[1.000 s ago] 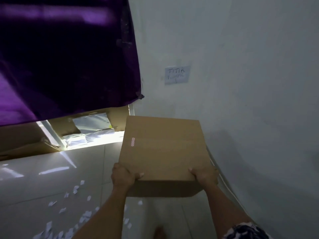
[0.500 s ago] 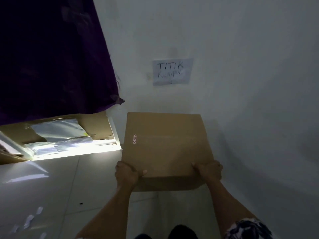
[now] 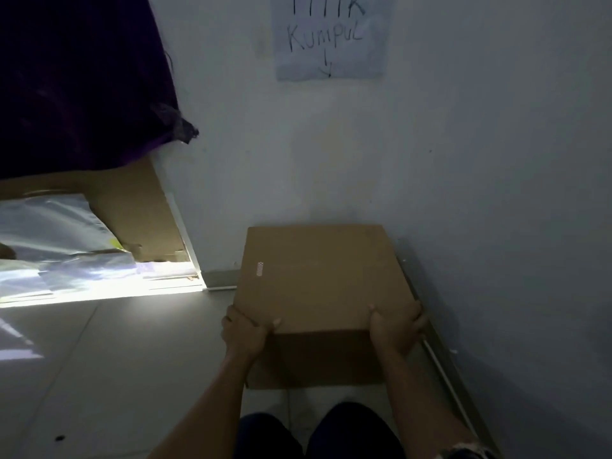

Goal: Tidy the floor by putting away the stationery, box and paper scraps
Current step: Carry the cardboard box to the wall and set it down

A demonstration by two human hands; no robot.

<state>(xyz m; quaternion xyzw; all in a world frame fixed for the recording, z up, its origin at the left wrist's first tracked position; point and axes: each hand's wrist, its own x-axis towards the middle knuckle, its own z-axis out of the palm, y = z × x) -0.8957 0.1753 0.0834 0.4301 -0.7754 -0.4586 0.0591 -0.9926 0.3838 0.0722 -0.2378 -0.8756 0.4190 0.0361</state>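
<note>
A closed brown cardboard box [image 3: 321,279] stands on the tiled floor in the corner, against the wall and below a paper sign [image 3: 331,38]. My left hand [image 3: 246,332] grips its near left top corner. My right hand [image 3: 395,329] grips its near right top corner, fingers curled over the edge. A small pale sticker sits on the box top near the left side. No stationery or paper scraps are in view.
A dark purple curtain [image 3: 79,81] hangs at the upper left. Under it lie flat cardboard [image 3: 132,200] and shiny plastic sheets [image 3: 53,240] in bright light. A white pipe [image 3: 447,382] runs along the right wall's base. My knees [image 3: 318,432] are at the bottom.
The box came down from in front of me to the floor in the corner under the sign. The view dropped lower and closer; the paper scraps slid out of sight.
</note>
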